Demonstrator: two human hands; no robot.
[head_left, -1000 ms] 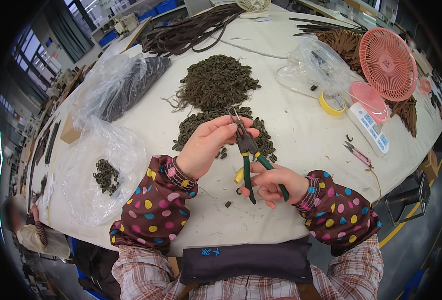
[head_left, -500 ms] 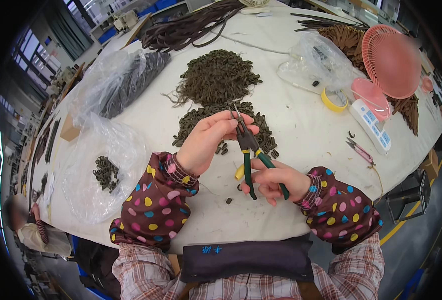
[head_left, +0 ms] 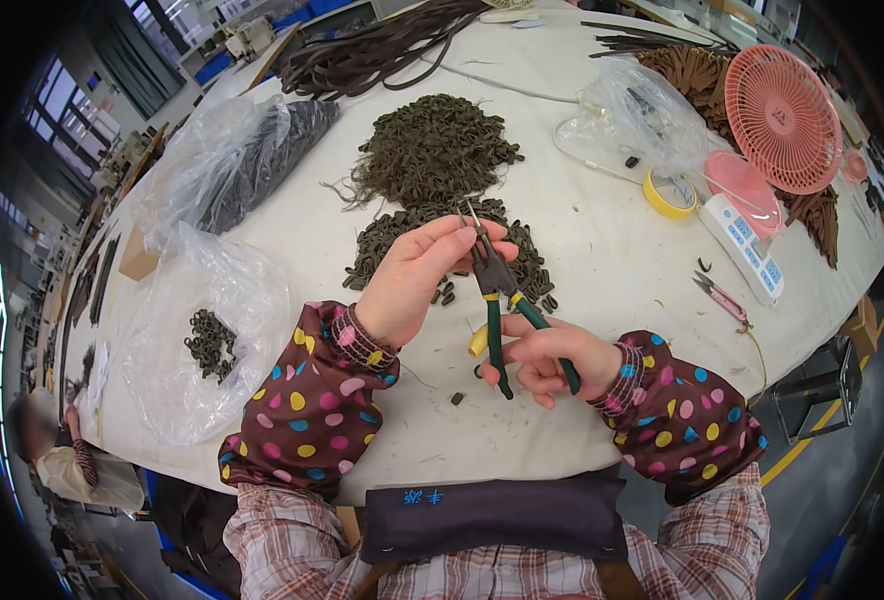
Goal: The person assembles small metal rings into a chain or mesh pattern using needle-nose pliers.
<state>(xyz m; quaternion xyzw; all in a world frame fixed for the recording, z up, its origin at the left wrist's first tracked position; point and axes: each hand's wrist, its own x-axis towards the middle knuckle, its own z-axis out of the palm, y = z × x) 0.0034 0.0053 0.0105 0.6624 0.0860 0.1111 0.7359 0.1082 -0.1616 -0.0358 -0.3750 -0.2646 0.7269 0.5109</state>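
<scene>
Head view: green-handled pliers (head_left: pixel 497 300), held above the white table (head_left: pixel 602 250), just in front of the heap of dark loops (head_left: pixel 432 160). Right hand (head_left: pixel 547 360): grip wrapped around the pliers' handles. Left hand (head_left: pixel 417 275): fingertips pinched at the pliers' nose; piece held too small to tell. Pink fan (head_left: pixel 782 115) far right of the heap.

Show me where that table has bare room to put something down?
Bare cloth lies between the dark loop pile and the yellow tape roll, and along the near edge below the hands. Crowded: the plastic bags on the left, the pink fan corner.
</scene>
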